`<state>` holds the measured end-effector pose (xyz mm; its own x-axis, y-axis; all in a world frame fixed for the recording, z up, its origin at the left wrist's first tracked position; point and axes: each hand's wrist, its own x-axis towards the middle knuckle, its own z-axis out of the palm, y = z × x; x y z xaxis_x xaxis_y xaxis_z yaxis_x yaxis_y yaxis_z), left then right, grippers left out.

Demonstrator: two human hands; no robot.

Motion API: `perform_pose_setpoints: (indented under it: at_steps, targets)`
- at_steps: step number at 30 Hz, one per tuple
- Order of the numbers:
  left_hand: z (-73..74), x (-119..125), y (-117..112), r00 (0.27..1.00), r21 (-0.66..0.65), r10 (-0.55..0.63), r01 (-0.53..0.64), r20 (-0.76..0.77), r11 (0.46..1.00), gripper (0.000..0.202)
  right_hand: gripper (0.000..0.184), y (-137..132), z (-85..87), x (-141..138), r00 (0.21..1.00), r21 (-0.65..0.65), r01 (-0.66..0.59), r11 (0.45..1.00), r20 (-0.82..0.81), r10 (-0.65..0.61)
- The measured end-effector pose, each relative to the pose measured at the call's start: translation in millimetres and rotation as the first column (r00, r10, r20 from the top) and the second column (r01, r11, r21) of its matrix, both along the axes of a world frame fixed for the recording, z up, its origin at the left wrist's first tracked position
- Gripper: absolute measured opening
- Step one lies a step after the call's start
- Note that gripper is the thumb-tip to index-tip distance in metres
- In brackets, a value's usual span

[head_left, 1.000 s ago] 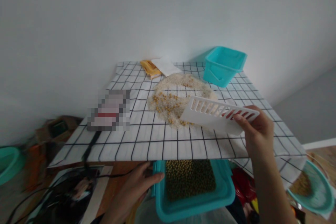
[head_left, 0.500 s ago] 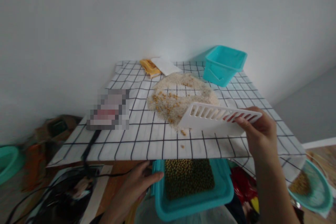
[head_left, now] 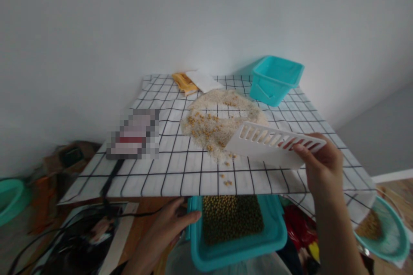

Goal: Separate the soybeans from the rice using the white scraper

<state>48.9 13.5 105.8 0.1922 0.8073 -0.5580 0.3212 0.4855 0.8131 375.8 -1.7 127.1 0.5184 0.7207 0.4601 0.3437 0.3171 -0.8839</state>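
My right hand grips the end of a white slotted plastic piece, which is tilted over the near right edge of a pile of pale grains mixed with yellow beans. Below the table edge, my left hand has its thumb over the left rim of a teal tub. The fingers beneath are partly hidden. Small round beans lie in the tub, yellowish at the back and darker in front. A few loose yellow beans are on the tablecloth near its front edge.
A second teal tub stands at the back right of the checked tablecloth. At the back lie a yellow packet and a white sheet. A blurred phone-like device with a cable is left. A teal basin sits lower right.
My right hand and the white slotted piece have shifted slightly right. More loose beans lie on the cloth near the front edge. My left hand and the tub look unmoved.
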Motion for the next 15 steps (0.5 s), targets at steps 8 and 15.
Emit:
perform_pose_setpoints:
  at_steps: [8, 15]
  targets:
    - [-2.7, 1, 0, 1.0, -0.007, 0.011, -0.011, 0.007, 1.0, 0.025, 0.01, -5, -7.2, 5, 0.998, -0.027, -0.068, 0.997, 0.013, 0.068]
    - [-7.6, 0, -2, 1.0, 0.027, 0.006, -0.007, 0.011, 1.0, 0.027, 0.011, -10, -10.8, 6, 0.997, -0.028, -0.072, 0.997, -0.002, 0.072]
